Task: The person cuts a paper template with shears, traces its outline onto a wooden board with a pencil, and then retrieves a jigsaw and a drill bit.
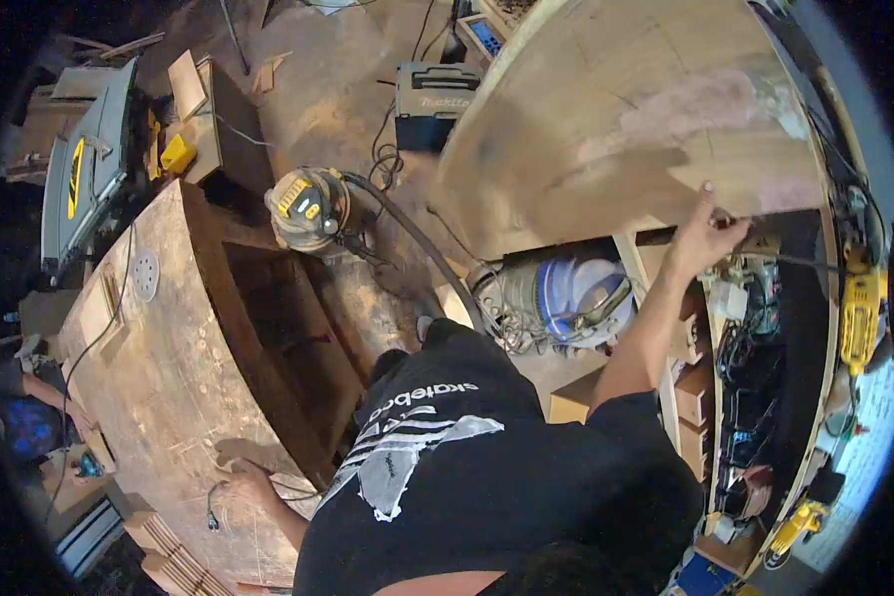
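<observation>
My left hand (246, 487) is closed around a dark power cord (293, 490) above the worn wooden bench top (174, 338). The cord's plug (212, 519) dangles just past the fingers. On the other side, my right hand (707, 240) rests at the near edge of a large wooden worktop (606, 129), one finger stretched out on its surface. The other fingers are partly bent and partly hidden. A dark cable (800, 262) runs rightward from close to that hand.
A shop vacuum (310, 209) with a black hose (407, 223) stands between the benches. Beyond it is a Makita case (435, 104). Clear bags (581, 298) and shelves with tools lie under the worktop. Yellow tools (862, 323) hang at right. Another person's arm (45, 390) shows at far left.
</observation>
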Demonstrator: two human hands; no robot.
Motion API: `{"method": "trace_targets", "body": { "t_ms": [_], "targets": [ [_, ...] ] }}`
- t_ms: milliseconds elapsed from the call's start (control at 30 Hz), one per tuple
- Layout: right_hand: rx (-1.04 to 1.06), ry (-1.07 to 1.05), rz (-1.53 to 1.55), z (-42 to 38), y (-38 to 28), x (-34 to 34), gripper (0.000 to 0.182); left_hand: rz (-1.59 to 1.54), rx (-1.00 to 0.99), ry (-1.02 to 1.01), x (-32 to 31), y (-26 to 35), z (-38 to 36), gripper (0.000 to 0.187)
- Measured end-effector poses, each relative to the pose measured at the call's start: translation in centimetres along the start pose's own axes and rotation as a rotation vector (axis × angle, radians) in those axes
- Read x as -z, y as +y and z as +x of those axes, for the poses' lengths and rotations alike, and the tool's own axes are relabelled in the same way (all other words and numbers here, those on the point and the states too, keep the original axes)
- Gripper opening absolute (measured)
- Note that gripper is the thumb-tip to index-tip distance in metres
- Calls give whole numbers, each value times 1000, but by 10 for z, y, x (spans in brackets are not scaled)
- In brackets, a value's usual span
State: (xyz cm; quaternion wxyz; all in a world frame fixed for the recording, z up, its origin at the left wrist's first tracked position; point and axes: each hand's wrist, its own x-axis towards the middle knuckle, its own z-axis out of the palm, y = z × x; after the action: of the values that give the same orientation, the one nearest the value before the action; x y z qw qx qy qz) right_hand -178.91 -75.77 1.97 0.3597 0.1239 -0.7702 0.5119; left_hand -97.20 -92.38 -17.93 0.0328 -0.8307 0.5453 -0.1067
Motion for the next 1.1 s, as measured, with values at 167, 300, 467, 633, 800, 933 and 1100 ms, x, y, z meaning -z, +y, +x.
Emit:
{"method": "trace_targets", "body": {
  "t_ms": [167,300,467,633,800,933,1100],
  "targets": [
    [-196,120,198,30,-11,-17,64,212,113,111,-2,15,-1,76],
    [-181,177,294,40,-8,-26,66,-156,428,-129,10,54,18,81],
    [-276,309,121,43,5,-30,78,-237,-190,433,35,205,78,67],
    [-351,415,-33,36,8,-28,77,-1290,-845,224,200,549,56,59],
    [-297,532,126,35,5,-39,74,-1788,-1519,-573,348,767,8,63],
    [-304,731,84,-3,83,-20,69,-1864,-1915,-808,441,908,-39,65],
    [-272,1005,425,-3,-5,-44,71,-1415,-2170,-1073,402,983,-46,74]
  ]
}}
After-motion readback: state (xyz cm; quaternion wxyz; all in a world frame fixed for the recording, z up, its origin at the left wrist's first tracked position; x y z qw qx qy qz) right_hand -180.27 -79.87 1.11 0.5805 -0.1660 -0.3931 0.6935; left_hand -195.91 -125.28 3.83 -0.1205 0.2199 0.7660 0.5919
